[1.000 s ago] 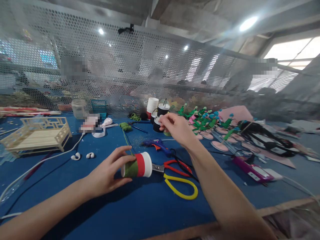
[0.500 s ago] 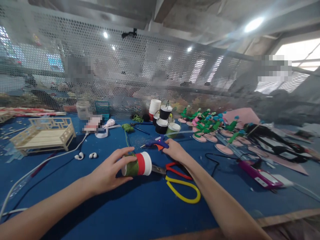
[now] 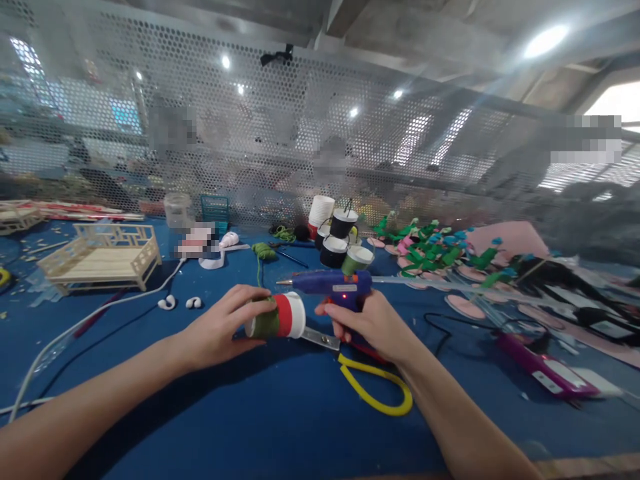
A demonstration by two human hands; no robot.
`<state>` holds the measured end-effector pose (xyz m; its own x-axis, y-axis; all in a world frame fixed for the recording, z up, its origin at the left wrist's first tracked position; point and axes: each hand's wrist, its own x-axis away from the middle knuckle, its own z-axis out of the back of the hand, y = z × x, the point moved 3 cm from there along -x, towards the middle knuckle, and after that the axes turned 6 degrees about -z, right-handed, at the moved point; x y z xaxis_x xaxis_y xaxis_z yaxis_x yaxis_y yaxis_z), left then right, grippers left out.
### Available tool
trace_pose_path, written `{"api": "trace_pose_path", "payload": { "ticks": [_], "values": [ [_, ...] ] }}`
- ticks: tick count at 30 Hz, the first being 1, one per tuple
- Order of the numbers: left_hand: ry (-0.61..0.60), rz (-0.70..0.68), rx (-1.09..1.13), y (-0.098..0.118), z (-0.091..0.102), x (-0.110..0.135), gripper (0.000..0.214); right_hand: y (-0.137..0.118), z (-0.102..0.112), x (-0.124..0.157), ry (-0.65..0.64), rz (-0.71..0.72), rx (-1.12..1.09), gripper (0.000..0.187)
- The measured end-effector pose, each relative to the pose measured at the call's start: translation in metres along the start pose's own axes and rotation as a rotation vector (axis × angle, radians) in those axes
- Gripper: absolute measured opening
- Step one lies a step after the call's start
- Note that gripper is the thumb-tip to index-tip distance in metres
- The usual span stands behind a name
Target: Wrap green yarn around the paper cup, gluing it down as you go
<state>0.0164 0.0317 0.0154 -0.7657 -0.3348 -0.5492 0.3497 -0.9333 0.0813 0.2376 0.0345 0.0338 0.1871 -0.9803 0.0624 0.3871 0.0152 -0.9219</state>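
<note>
My left hand is closed around a paper cup lying on its side on the blue table; the cup has a red band and a white rim and is partly wrapped in green yarn. A green yarn strand runs from it to a small yarn heap. My right hand grips the handle of a blue glue gun, lifted above the table with its nozzle pointing left over the cup. Scissors with red and yellow handles lie under my right hand.
Stacked paper cups and black-wrapped cups stand behind. Green and pink craft flowers spread at right, a purple device nearer. A small wooden bed model and white cable sit left. A perforated metal screen backs the table.
My right hand came down from the black cups, took hold of the glue gun on the table and lifted it. My left hand kept hold of the cup.
</note>
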Motion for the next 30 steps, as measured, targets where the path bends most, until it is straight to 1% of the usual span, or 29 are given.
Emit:
{"api": "trace_pose_path", "payload": {
  "ticks": [3, 5, 10, 13, 19, 23, 25, 30],
  "values": [
    [0.000, -0.021, 0.007, -0.001, 0.000, 0.000, 0.041, -0.003, -0.002, 0.006, 0.055, -0.002, 0.079, 0.020],
    [0.014, -0.022, 0.024, -0.002, 0.000, 0.000, 0.042, -0.003, -0.002, 0.009, 0.069, 0.001, 0.118, 0.020],
    [0.054, 0.017, 0.069, -0.006, -0.001, 0.002, 0.045, -0.003, 0.000, 0.014, 0.124, 0.068, 0.251, 0.025],
    [0.068, 0.011, 0.074, -0.006, -0.001, 0.001, 0.044, -0.005, 0.000, 0.015, 0.171, 0.124, 0.322, 0.027],
    [0.091, 0.003, 0.055, -0.007, -0.001, 0.000, 0.042, -0.009, -0.001, 0.016, 0.171, 0.214, 0.368, 0.027],
    [0.093, 0.038, 0.066, -0.008, -0.002, 0.001, 0.041, -0.009, -0.002, 0.018, 0.210, 0.324, 0.456, 0.019],
    [0.090, 0.057, 0.075, -0.009, -0.002, 0.001, 0.041, -0.008, -0.003, 0.019, 0.229, 0.356, 0.509, 0.016],
    [0.097, 0.093, 0.098, -0.009, -0.001, 0.002, 0.042, -0.012, -0.003, 0.022, 0.153, 0.410, 0.662, 0.021]
  ]
}}
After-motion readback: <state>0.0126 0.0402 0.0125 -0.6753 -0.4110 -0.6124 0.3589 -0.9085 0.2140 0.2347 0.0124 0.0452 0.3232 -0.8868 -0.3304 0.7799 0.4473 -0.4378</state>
